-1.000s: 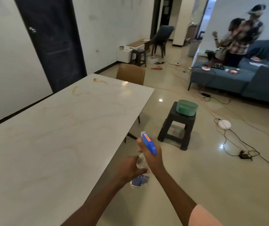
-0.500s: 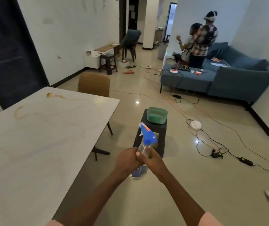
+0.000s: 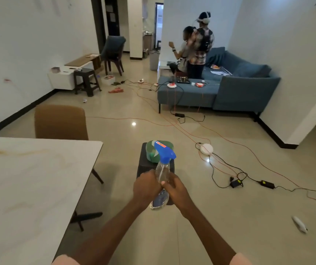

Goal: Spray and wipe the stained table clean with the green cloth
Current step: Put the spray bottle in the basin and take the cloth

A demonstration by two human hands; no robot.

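1. Spray bottle (image 3: 162, 169): clear body, blue trigger head, held upright out in front of the person, over the floor and to the right of the table.
2. Left hand (image 3: 146, 185): fingers curled round the bottle's middle from the left side, gripping it.
3. Right hand (image 3: 174, 188): fingers wrapped round the same stretch of bottle from the right; the two hands meet on it, thumb of one lying over the other.
4. Table (image 3: 29, 178): pale marble-look top at lower left, a brownish stain streak near its far left edge. Neither hand touches it.
5. Green cloth (image 3: 150, 152): sits in a green bundle on a dark stool (image 3: 143, 165) just beyond the hands, partly hidden by the bottle's blue head. Whether it lies in a container cannot be told.
6. Brown chair (image 3: 60, 122) at the table's far end.
7. Orange and black cables (image 3: 220, 169) trail across the tiled floor; blue sofa (image 3: 239, 92) beyond, two people standing by it.
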